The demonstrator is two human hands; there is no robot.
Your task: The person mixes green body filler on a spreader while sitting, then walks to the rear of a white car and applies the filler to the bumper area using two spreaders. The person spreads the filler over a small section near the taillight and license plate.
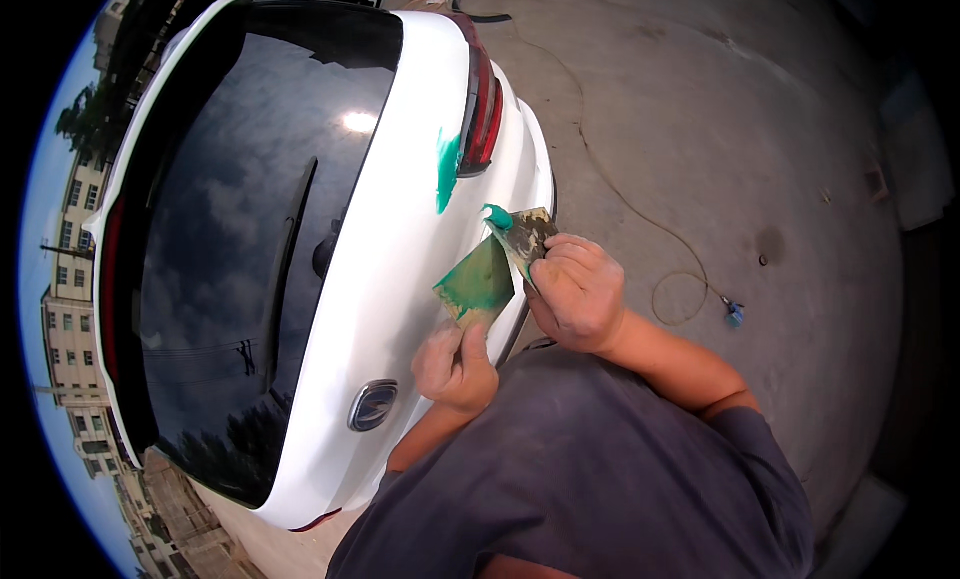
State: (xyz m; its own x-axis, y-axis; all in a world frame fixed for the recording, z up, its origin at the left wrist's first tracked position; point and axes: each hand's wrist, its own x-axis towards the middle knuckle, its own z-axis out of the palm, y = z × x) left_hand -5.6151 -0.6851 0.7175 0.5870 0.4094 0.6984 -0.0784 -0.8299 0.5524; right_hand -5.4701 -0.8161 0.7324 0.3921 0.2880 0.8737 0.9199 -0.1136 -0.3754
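My left hand (455, 369) grips a flat square plate (475, 279) smeared with green paste at its lower corner. My right hand (575, 289) holds a second flat spreader (530, 237), stained tan and dark, with a blob of bright green paste (495, 217) on its tip, close over the left plate's top corner. Both are in front of the rear of a white car (385, 239). A streak of green paste (446, 174) lies on its white body, just left of the red tail light (482, 119). An oval emblem (373, 406) sits below.
The car's dark rear window (230, 249) with its wiper fills the left. On the concrete floor (780, 399) to the right, a thin hose (625, 197) loops to a small blue fitting (733, 312). A dark hose (480, 17) lies at the top. Buildings (75, 319) stand at the far left.
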